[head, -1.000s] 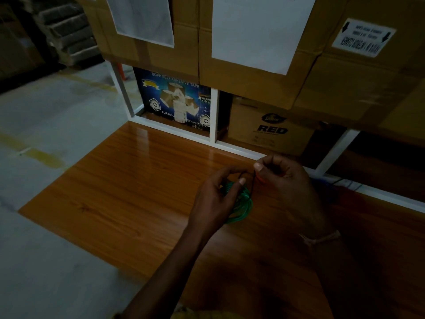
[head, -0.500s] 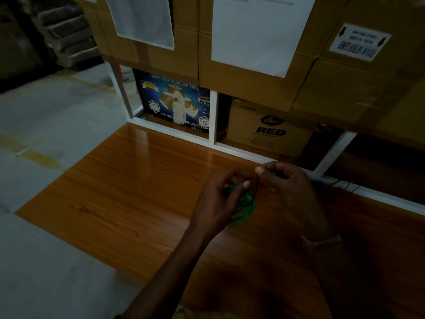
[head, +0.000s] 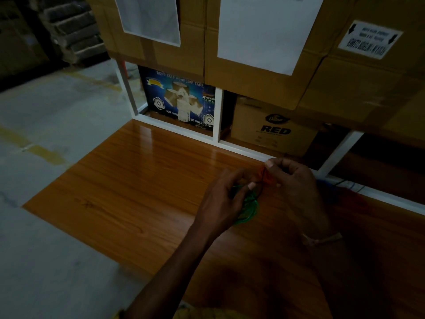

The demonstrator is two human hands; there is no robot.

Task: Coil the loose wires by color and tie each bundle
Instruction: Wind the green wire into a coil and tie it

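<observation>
A coil of green wire (head: pixel 249 209) hangs just above the wooden table (head: pixel 138 192), held in my left hand (head: pixel 220 203). My right hand (head: pixel 292 187) sits close beside it on the right, thumb and fingers pinched on a thin dark tie (head: pixel 262 183) that runs down to the coil. Something orange-red (head: pixel 268 178) shows between the two hands; I cannot make out what it is. Loose blue and dark wires (head: pixel 345 184) lie on the table behind my right wrist, partly hidden in shadow.
A white shelf frame (head: pixel 218 116) stands along the table's far edge, holding a blue tape box (head: pixel 179 97) and a cardboard box marked RED (head: pixel 273 130). Large cartons (head: pixel 264 42) stack above. Grey concrete floor (head: pixel 46 125) lies to the left.
Both hands have stayed together over the coil. My right hand has lifted slightly and pulled the tie upward; the left thumb has shifted on the coil.
</observation>
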